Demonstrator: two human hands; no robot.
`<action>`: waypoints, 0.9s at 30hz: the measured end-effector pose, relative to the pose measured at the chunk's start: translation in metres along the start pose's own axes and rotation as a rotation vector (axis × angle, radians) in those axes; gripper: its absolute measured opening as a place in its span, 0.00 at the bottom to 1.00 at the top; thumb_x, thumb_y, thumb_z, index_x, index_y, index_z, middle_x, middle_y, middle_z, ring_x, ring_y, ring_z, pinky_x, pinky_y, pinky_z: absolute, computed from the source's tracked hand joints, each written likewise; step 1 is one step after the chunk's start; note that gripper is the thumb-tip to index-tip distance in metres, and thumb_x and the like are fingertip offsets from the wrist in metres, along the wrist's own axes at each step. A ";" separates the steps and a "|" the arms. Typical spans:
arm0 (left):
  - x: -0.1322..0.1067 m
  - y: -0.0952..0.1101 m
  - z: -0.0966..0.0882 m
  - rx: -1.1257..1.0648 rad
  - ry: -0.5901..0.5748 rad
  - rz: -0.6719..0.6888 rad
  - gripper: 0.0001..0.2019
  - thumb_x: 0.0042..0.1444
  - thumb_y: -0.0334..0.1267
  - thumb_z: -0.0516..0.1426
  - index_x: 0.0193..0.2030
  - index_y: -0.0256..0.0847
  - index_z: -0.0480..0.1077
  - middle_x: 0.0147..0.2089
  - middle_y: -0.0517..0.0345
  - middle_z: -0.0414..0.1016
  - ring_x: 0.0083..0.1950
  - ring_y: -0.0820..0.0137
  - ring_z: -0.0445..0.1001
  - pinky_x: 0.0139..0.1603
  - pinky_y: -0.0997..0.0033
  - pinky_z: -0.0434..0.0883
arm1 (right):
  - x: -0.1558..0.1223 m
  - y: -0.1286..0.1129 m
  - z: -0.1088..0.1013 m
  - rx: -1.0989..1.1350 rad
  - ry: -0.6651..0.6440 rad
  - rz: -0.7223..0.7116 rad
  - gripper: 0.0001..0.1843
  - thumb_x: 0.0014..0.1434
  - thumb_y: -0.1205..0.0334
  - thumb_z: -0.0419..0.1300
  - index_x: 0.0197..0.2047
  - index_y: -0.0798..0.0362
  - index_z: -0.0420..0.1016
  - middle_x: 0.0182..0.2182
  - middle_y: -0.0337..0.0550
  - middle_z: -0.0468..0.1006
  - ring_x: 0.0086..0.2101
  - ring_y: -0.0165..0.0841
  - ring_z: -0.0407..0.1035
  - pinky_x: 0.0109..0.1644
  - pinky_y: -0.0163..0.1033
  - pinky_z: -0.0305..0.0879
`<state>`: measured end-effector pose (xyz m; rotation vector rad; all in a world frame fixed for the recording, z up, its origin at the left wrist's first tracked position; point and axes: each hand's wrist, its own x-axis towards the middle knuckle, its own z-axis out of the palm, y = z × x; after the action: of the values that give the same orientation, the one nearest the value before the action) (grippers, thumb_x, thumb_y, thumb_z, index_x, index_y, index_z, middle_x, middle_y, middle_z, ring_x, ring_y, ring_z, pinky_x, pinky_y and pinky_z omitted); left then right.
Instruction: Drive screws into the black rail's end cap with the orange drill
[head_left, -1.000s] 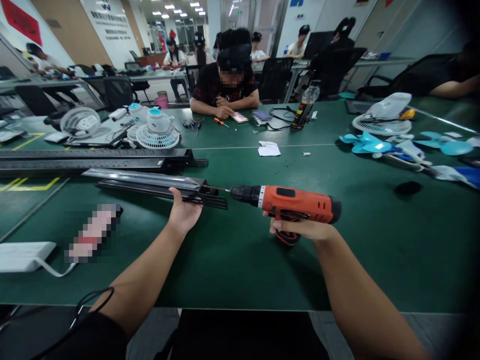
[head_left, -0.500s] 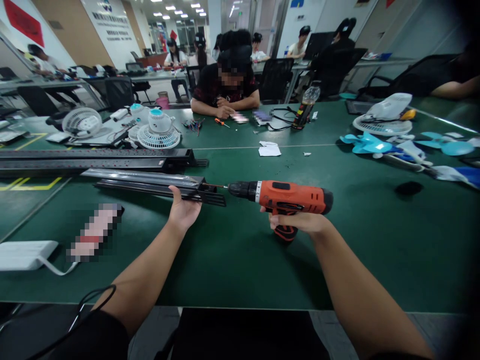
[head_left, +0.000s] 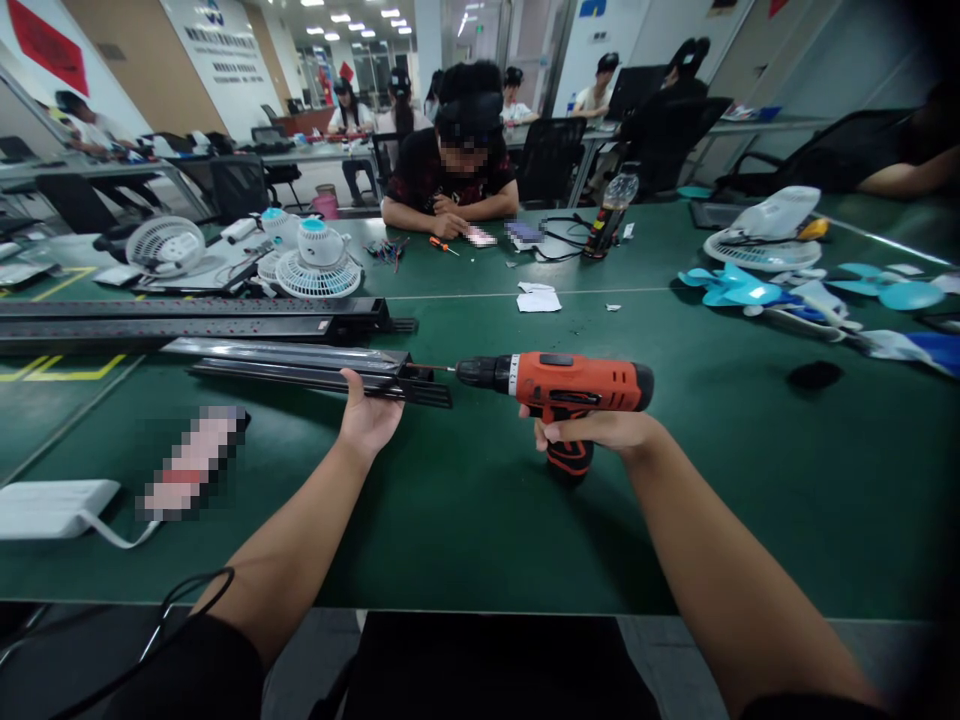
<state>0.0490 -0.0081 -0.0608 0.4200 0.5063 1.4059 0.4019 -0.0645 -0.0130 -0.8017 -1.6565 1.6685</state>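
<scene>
My right hand is wrapped round the grip of an orange and black cordless drill, whose chuck points left. A thin bit runs from the chuck to the end of a long black metal rail. Whether its tip sits inside the rail's end I cannot tell. Beneath the rail's right end, my left hand holds it from the near side, thumb up and the other fingers hidden below. The rail slants off to the left over the green table.
More black rails lie behind at the left. A phone and a white power bank are near my left arm. White fans, a bottle and blue fan blades stand farther off. Across the table sits a person.
The drill's rear has risen slightly and shifted a little left, so it sits more level. My left hand and the rail have stayed nearly still.
</scene>
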 end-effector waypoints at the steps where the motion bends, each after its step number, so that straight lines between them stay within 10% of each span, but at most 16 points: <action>1: 0.000 0.000 0.000 -0.003 0.005 0.000 0.34 0.65 0.68 0.59 0.63 0.42 0.78 0.54 0.49 0.87 0.61 0.57 0.83 0.68 0.61 0.74 | 0.000 0.000 0.000 0.003 0.004 -0.002 0.19 0.61 0.57 0.77 0.52 0.53 0.82 0.35 0.40 0.84 0.34 0.33 0.83 0.44 0.39 0.83; 27: -0.004 0.000 0.001 -0.009 -0.028 -0.022 0.37 0.63 0.71 0.58 0.63 0.41 0.78 0.51 0.49 0.88 0.59 0.57 0.84 0.65 0.61 0.76 | -0.006 0.022 -0.002 0.001 0.042 -0.001 0.18 0.65 0.54 0.74 0.54 0.52 0.81 0.30 0.36 0.77 0.32 0.31 0.79 0.41 0.37 0.83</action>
<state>0.0488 -0.0121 -0.0599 0.4251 0.4800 1.3788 0.4060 -0.0679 -0.0356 -0.8295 -1.6273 1.6405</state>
